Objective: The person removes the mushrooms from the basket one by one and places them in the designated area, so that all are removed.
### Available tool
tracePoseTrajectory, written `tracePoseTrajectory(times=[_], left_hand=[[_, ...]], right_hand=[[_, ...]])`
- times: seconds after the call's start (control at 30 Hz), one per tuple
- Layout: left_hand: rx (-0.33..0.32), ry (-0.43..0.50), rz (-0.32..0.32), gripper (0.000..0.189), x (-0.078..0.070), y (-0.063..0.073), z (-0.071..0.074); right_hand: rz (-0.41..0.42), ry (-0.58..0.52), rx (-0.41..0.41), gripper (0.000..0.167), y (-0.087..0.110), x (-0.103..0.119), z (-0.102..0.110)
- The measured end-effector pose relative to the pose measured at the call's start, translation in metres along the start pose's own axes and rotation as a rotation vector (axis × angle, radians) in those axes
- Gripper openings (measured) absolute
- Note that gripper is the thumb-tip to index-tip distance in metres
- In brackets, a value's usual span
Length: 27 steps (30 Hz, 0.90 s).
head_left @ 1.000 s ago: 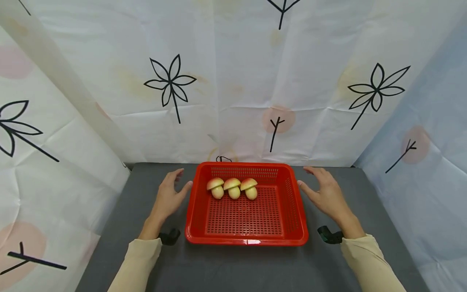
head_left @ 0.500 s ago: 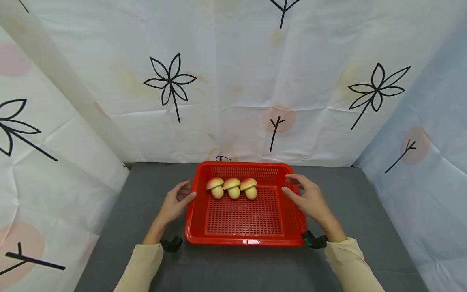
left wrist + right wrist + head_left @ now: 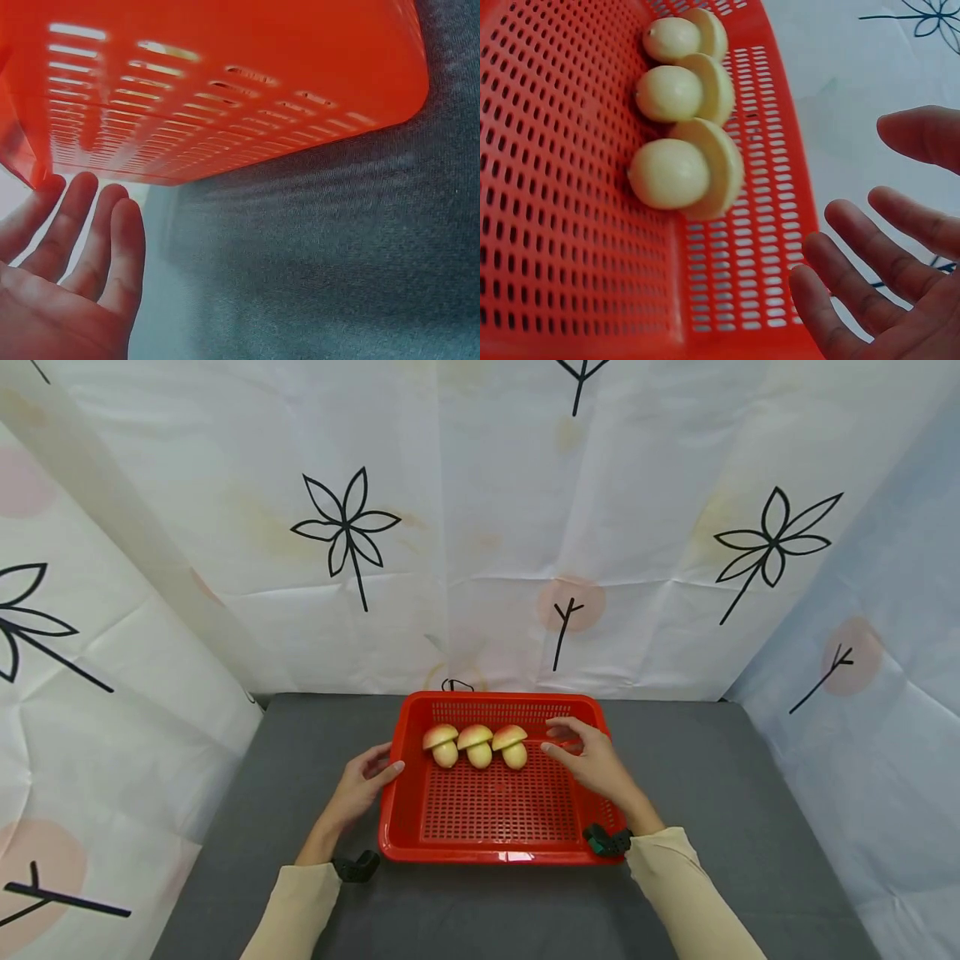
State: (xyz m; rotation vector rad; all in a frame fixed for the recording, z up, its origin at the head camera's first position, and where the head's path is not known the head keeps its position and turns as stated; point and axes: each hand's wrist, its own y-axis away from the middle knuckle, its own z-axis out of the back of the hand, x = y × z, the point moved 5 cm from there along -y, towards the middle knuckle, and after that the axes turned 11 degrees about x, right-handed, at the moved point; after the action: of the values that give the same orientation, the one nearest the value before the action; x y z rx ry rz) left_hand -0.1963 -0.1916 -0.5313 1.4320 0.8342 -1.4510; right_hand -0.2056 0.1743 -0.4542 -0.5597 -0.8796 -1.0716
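Observation:
Three toy mushrooms with red and yellow caps and pale stems stand in a row in a red plastic basket (image 3: 501, 857): a left mushroom (image 3: 446, 753), a middle mushroom (image 3: 479, 755) and a right mushroom (image 3: 514, 754). My left hand (image 3: 362, 785) is at the basket's left rim, thumb over the edge. In the left wrist view, the loosely straight fingers (image 3: 126, 247) reach up outside the slotted wall. Over the basket's right part hovers my right hand (image 3: 592, 764), thumb and fingers apart, nothing between them, fingertips just right of the right mushroom.
The basket rests on a grey cloth-covered table (image 3: 720, 827). White fabric (image 3: 480, 527) printed with black plant drawings hangs behind and at both sides. Each wrist carries a black camera mount, such as the left mount (image 3: 356, 867).
My right hand has moved left from outside the basket's right rim to above its inside. My left hand has shifted slightly down and right to the left rim. The mushrooms stay in place.

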Motion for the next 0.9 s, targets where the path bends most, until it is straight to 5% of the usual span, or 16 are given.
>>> tracePoseTrajectory(times=[0.5,0.9], left_hand=[[-0.008,0.017,-0.046,0.055,0.001,-0.003,-0.003],[-0.010,0.049,-0.087,0.053,0.001,-0.001,-0.003]], right_hand=[[-0.044,-0.005,0.052,0.064,-0.045,-0.024,-0.035],[-0.118,0.057,0.093,0.081,-0.056,-0.039,-0.050]])
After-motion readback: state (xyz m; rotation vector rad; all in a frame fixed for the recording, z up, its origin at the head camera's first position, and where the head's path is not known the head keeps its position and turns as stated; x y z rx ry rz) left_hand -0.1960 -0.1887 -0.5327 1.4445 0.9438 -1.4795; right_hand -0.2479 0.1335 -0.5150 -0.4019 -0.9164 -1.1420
